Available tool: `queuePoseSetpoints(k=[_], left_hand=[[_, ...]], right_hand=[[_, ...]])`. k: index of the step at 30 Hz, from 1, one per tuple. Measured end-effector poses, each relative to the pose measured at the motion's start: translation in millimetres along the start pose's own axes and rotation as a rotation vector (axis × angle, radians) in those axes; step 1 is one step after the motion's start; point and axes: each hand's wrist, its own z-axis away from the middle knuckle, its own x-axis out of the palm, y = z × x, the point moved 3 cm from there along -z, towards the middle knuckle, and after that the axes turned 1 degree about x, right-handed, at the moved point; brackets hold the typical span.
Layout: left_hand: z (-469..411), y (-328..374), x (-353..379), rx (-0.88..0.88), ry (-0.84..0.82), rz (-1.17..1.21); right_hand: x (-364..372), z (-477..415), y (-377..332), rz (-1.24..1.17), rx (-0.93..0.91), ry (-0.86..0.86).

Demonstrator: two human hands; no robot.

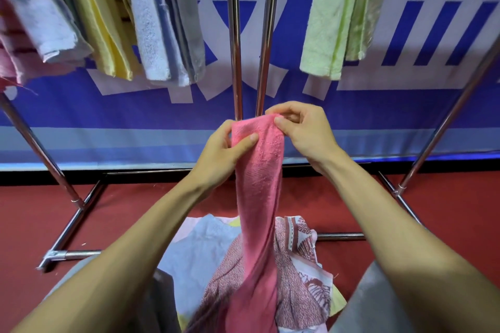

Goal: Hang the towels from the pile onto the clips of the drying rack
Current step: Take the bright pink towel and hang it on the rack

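Head-worn camera looks forward and down, near the drying rack (234, 35).

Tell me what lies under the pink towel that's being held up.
Under the pink towel lies the pile: a light blue towel at left, a red-brown patterned towel at right. Whatever sits directly beneath its hanging lower end is covered.

Indoor hall or event-style space, long blue-and-white printed banner (378, 108) as backdrop along the wall, plain red floor (32, 224), freestanding steel drying rack (234, 48) set up before it, hung towels (151, 21) overhead, loose pile of towels (197, 251) below.
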Motion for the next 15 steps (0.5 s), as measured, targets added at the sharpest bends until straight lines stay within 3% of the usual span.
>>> queuePoseSetpoints(k=[3, 8, 11, 15], left_hand=[[-8, 41, -2, 0.098, 0.037, -0.013], [-23, 154, -6, 0.487, 0.246, -0.082], [-28, 193, -1, 0.536, 0.218, -0.147], [-31, 223, -1, 0.586, 0.218, -0.222]], right_hand=[[-6, -13, -43, -0.021, -0.098, 0.058], [-31, -28, -139, -0.038, -0.417, 0.260], [-41, -36, -169, -0.087, -0.388, 0.350], [-53, -40, -190, -0.189, -0.359, 0.335]])
